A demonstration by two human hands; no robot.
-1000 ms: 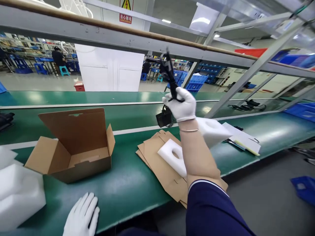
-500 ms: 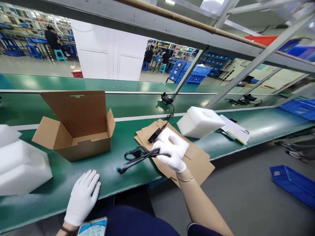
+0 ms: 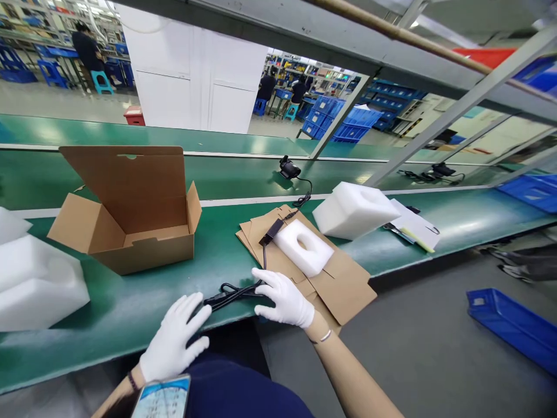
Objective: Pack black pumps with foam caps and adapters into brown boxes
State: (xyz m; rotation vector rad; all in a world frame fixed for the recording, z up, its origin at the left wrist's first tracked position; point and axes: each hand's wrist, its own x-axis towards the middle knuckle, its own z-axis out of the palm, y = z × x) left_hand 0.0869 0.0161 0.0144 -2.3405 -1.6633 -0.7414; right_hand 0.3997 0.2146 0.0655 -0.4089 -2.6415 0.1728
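Black cable bundle (image 3: 235,292): laid on green bench (image 3: 108,316) at near edge, beside flat cardboard stack (image 3: 343,278). Lead is run up to a small black adapter (image 3: 271,231) against 1 foam insert (image 3: 303,247). Right hand (image 3: 285,299) is pressed flat on the loops, fingers spread; left hand (image 3: 174,339) is spread, fingertips touching the bundle's end. Judged light, limp, springy; best gathered around the loops.

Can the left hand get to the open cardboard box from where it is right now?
Probably yes: the left hand rests by the black cable, and only bare green table lies between it and the open cardboard box.
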